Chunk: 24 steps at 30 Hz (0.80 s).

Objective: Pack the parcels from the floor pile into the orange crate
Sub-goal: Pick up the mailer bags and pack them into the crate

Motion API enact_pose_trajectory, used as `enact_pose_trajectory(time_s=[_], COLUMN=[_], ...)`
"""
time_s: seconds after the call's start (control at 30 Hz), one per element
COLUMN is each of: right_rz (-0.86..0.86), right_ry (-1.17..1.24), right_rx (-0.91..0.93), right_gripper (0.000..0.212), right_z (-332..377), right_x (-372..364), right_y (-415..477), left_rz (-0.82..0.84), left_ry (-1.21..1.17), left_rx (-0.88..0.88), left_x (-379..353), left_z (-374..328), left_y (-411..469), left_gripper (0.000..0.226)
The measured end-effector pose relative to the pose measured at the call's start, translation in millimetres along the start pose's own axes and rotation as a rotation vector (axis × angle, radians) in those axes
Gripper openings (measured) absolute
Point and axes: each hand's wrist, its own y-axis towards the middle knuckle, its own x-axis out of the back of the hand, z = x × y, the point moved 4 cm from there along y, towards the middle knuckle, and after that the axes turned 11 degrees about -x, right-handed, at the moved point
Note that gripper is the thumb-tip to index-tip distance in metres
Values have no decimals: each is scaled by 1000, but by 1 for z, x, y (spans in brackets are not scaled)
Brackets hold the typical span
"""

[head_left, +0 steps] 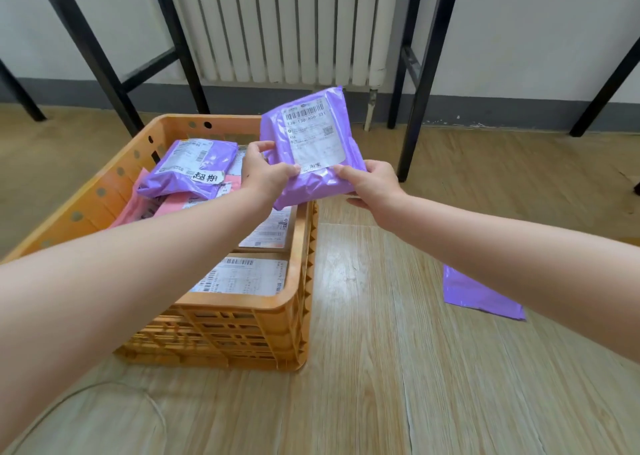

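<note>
Two hands hold one purple parcel (311, 143) in the air above the far right corner of the orange crate (291, 302), label facing up: the left hand (265, 172) pinches its lower left edge, the right hand (372, 181) grips its lower right corner. Inside the crate another purple parcel (188, 169) lies on top of pink parcels (173, 207), and two white-labelled parcels (242, 276) sit along the near right side, partly hidden by the left forearm. On the wooden floor (381, 368) to the right, well apart from the crate, a further purple parcel (478, 293) lies flat, half covered by the right forearm. Black metal legs (415, 84) and a white radiator (284, 22) stand behind the crate
</note>
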Motion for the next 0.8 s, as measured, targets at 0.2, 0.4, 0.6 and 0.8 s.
enact_pose_trajectory(time_s=[0.2, 0.4, 0.6, 0.8], right_rz=[-56, -175, -57, -4], right_ry=[-359, -800, -1218, -1419], right_rx=[149, 517, 544, 512], right_gripper=[14, 28, 33, 51], right_z=[2, 18, 5, -8], right_x=[-28, -61, -104, -115], right_y=[7, -3, -14, -10], left_rz=[-36, -1, 202, 404], left_ry=[96, 255, 418, 444], left_rx=[-19, -49, -34, -66], left_x=[39, 68, 76, 69], left_z=[16, 24, 36, 48], left_y=[10, 16, 11, 11], left_gripper=[67, 68, 95, 114])
